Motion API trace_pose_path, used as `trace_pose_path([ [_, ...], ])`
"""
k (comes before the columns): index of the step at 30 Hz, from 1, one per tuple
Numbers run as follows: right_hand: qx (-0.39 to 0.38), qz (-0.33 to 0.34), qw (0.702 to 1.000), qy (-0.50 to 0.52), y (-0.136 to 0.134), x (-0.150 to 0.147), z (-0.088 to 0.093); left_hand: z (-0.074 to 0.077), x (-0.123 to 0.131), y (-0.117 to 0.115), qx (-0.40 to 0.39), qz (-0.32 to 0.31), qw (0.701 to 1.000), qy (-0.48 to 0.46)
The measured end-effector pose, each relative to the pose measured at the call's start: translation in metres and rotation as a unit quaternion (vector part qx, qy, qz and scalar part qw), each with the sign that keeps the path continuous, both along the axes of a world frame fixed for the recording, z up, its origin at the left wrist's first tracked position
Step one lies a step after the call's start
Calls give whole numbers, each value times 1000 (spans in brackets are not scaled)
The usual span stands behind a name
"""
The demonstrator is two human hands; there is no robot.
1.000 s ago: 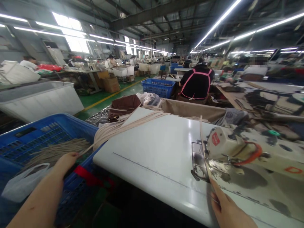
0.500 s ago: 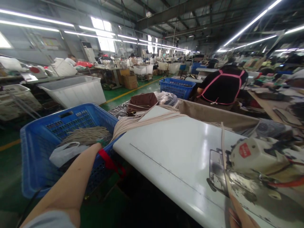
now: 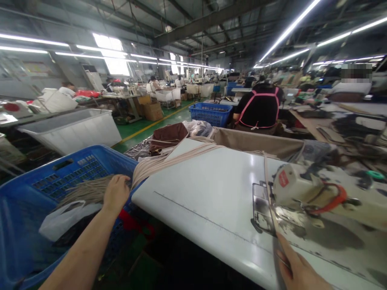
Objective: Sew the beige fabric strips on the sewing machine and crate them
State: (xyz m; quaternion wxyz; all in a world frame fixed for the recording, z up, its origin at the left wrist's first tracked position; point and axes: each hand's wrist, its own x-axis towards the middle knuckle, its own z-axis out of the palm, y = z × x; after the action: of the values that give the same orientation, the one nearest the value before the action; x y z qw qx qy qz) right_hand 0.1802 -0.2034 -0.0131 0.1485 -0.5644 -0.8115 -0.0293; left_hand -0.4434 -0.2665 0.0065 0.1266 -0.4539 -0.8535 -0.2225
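My left hand (image 3: 116,194) hovers at the right rim of a blue basket (image 3: 18,201), its fingers loosely bent and apart, with nothing seen in them. Close to its fingertips, a bundle of long beige strips (image 3: 169,163) drapes across the table corner. More greyish-beige strips (image 3: 86,189) lie in the basket. At the lower right, my right hand (image 3: 298,268) is closed on a single beige strip (image 3: 270,197), which runs up past the plate of a sewing machine (image 3: 302,189). A small metallic object (image 3: 283,259) shows between its fingers; its kind is unclear.
The white table (image 3: 205,189) has a ruler line along its front. A white plastic bag (image 3: 65,219) sits in the basket; a red strap (image 3: 133,223) hangs below its rim. Behind the table are a tan fabric-lined bin (image 3: 256,141) and a seated person in a black top (image 3: 258,108).
The view has turned right. My left hand has risen out from behind the basket's rim, so its fingers now show. My right hand, still on the strip, is more fully in view.
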Motion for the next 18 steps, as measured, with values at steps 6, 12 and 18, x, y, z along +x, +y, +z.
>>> trace_pose_path([
  [6, -26, -71, 996, -52, -7, -17, 14, -16, 144, 60, 75, -267, 959, -49],
  [12, -98, -94, 989, -64, -17, -29, 35, -22, 313, 91, 32, -496, 859, -123],
  [18, -112, -79, 990, -17, -26, -27, 35, -16, 413, 100, -40, -594, 797, -99],
])
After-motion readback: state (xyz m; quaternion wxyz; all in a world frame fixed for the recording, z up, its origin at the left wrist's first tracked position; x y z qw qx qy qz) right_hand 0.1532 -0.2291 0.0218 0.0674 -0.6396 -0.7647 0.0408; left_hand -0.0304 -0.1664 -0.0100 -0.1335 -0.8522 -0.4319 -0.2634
